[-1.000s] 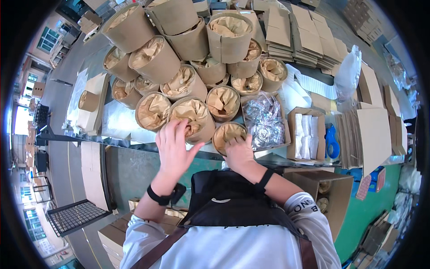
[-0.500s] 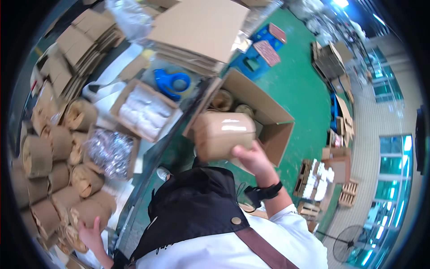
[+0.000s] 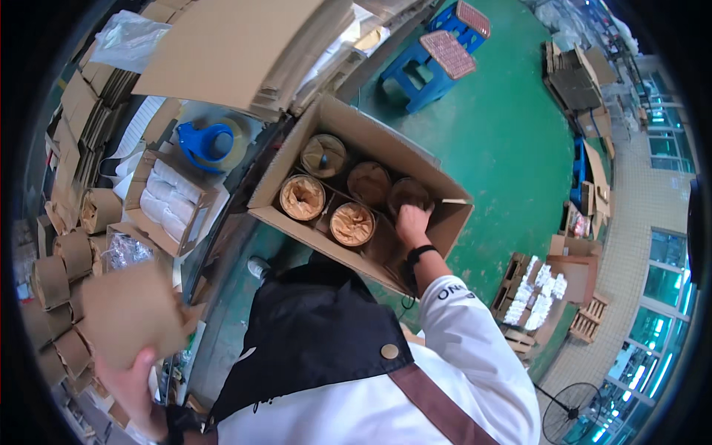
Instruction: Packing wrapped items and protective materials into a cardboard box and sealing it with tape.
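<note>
We judge this as seating a round brown cardboard tub [image 3: 409,192] inside the tan rectangular cardboard carton [image 3: 363,127]; our right hand [image 3: 412,223] meets its rim, finger closure hidden, can't tell. Our left hand [image 3: 133,389] grips another brown cardboard cylinder [image 3: 133,311]. Next calls for clean right-hand withdrawal.

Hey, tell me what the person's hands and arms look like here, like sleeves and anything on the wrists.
The left hand and right hand are both ungloved. A black band circles the right wrist, and a dark, bulkier band the left. The right sleeve is white, with dark lettering near its cuff. The left sleeve can't be made out.
</note>
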The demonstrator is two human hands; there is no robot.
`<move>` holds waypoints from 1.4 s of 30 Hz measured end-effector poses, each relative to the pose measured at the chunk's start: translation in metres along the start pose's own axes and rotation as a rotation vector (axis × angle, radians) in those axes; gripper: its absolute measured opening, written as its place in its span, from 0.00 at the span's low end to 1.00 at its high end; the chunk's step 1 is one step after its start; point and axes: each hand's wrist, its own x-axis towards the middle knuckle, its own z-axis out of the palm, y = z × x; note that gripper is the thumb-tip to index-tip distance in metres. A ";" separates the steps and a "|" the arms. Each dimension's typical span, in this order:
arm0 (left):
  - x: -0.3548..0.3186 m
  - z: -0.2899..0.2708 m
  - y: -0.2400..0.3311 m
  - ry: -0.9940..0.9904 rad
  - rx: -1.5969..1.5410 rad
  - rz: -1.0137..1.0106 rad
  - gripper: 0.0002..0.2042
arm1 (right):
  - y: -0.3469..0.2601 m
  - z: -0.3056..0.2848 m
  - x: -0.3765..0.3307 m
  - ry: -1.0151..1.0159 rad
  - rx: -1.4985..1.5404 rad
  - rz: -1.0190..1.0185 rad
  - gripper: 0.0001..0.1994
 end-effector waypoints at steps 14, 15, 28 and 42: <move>0.072 0.490 0.089 -1.313 0.752 0.573 0.34 | 0.049 0.011 0.023 -0.623 0.570 -0.263 0.18; 0.061 0.507 0.085 -1.392 0.777 0.506 0.34 | 0.058 0.010 0.026 -0.656 0.561 -0.306 0.20; 0.007 0.518 0.006 -1.376 -0.017 0.141 0.26 | 0.063 -0.057 0.000 -0.756 0.901 -0.066 0.45; 0.031 0.503 -0.018 -1.561 0.324 0.697 0.22 | 0.005 -0.031 -0.051 -0.432 0.600 0.004 0.12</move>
